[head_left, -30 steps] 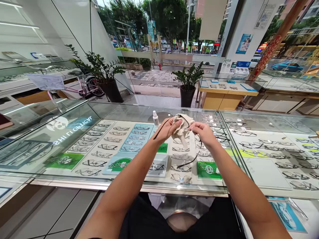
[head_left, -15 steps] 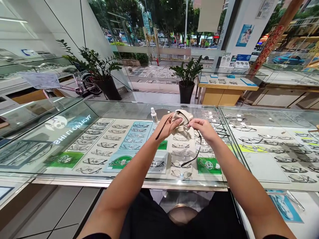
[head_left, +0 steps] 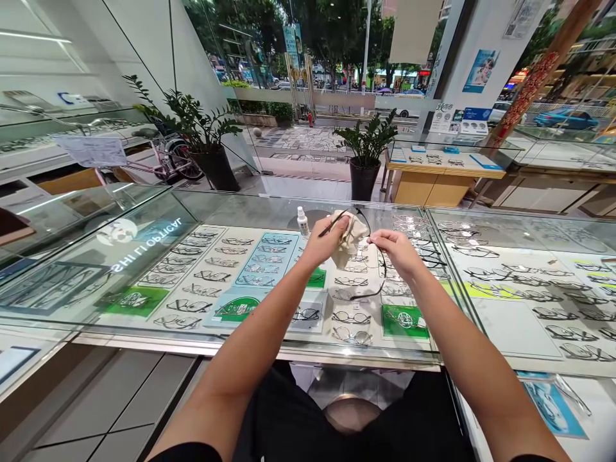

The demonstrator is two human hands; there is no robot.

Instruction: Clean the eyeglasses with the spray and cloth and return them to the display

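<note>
Above the glass counter, my left hand [head_left: 328, 239] is closed around a cream cleaning cloth [head_left: 350, 239] and one side of a pair of black eyeglasses [head_left: 384, 264]. My right hand [head_left: 391, 246] pinches the eyeglasses near the right hinge, and one dark temple hangs in a curve below its fingers. The other temple sticks out over my left hand. Folds of the cloth cover much of the lens area. Just left of the cloth, a small white spray bottle [head_left: 302, 222] stands upright on the counter.
Under the glass top of the display case [head_left: 269, 200], eyeglasses lie in rows with green cards [head_left: 405, 321] among them. A second case joins on the right. Beyond the counter are potted plants [head_left: 364, 176], a wooden table [head_left: 433, 183] and a bicycle [head_left: 178, 157].
The cloth and eyeglasses have turned in my hands: the left temple now points more level and the rim shows above the cloth. The hanging temple has lifted slightly. The view has shifted a little.
</note>
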